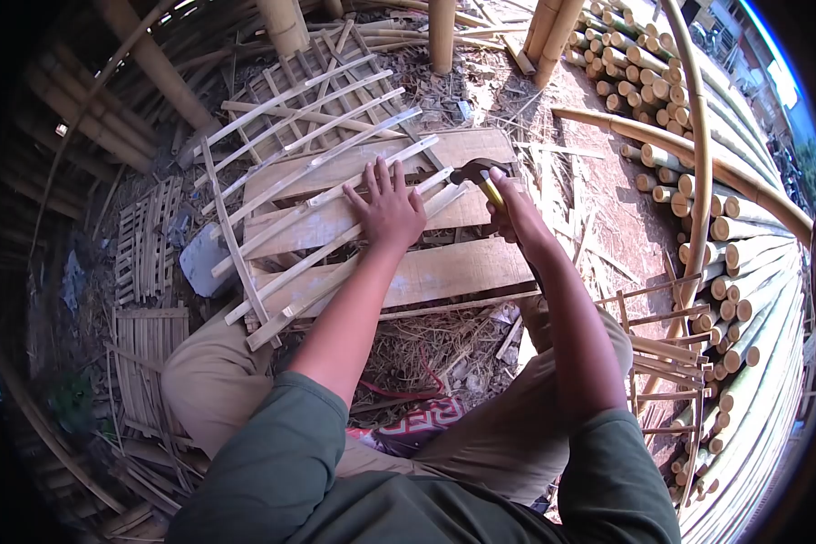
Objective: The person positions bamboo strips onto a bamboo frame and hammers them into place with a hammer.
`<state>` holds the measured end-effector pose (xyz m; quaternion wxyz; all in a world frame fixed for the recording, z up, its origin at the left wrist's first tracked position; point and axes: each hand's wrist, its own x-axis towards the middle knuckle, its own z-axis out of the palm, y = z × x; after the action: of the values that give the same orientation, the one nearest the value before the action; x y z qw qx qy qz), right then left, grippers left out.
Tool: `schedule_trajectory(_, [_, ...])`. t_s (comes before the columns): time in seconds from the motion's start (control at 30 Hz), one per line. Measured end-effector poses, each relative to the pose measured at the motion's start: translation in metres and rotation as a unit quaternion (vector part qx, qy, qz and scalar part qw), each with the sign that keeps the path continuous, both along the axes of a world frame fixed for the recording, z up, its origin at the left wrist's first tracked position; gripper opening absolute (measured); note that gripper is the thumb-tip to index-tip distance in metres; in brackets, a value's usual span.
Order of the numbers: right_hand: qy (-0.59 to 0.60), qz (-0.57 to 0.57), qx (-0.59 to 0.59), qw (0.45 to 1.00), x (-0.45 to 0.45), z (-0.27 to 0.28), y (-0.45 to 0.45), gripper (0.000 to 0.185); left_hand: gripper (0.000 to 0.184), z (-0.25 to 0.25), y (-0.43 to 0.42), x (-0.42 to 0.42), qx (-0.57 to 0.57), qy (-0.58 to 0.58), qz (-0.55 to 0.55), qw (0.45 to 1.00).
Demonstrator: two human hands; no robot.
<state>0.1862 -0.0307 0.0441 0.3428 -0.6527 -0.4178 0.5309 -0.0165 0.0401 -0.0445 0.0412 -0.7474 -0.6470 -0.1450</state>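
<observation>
My right hand is wrapped around a claw hammer with a dark head and a partly yellow handle. The hammer's head is at the right ends of several pale bamboo slats; whether it touches them I cannot tell. My left hand lies flat on the slats with its fingers spread. At their left ends a crosswise slat joins them. Beneath is a low bench of wooden planks. Any nail is too small to make out.
Cut bamboo poles are stacked along the right side. A slatted bamboo rack stands by my right knee. More slat panels lie at left. Upright bamboo posts rise behind the bench, and shavings litter the ground.
</observation>
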Motion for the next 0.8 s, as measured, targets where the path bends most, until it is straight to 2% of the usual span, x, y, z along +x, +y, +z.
schedule_trajectory(0.13, [0.021,-0.027,-0.004,0.999,0.004,-0.006,0.004,0.073,0.063,-0.003,0.001,0.0,0.01,-0.002,-0.002,1.0])
schedule_trajectory(0.2, [0.069,-0.035,-0.02,0.997,0.007,-0.006,0.004,0.072,0.063,-0.003,0.001,0.0,0.01,-0.003,-0.002,1.0])
schedule_trajectory(0.4, [0.066,0.007,-0.008,0.998,0.008,0.007,0.006,0.061,0.063,-0.005,0.001,0.0,0.024,-0.004,-0.004,1.0])
schedule_trajectory(0.53, [0.052,0.021,-0.031,0.998,0.002,0.038,0.009,0.058,0.062,-0.004,0.001,0.0,0.032,-0.008,-0.002,0.999])
schedule_trajectory(0.63, [-0.059,0.004,-0.131,0.99,0.003,0.053,0.025,0.058,0.064,-0.002,0.0,0.0,0.011,-0.005,0.0,1.0])
schedule_trajectory(0.67, [-0.102,-0.007,-0.082,0.991,-0.002,0.052,0.027,0.061,0.064,-0.001,0.0,0.0,0.011,-0.007,0.001,1.0])
schedule_trajectory(0.77, [-0.175,-0.011,-0.039,0.984,0.009,0.03,0.046,0.065,0.064,0.0,0.0,-0.001,0.018,-0.011,-0.001,1.0])
schedule_trajectory(0.8, [-0.264,-0.005,-0.062,0.962,0.014,0.022,0.056,0.08,0.064,0.0,-0.001,0.0,0.018,-0.014,-0.002,1.0])
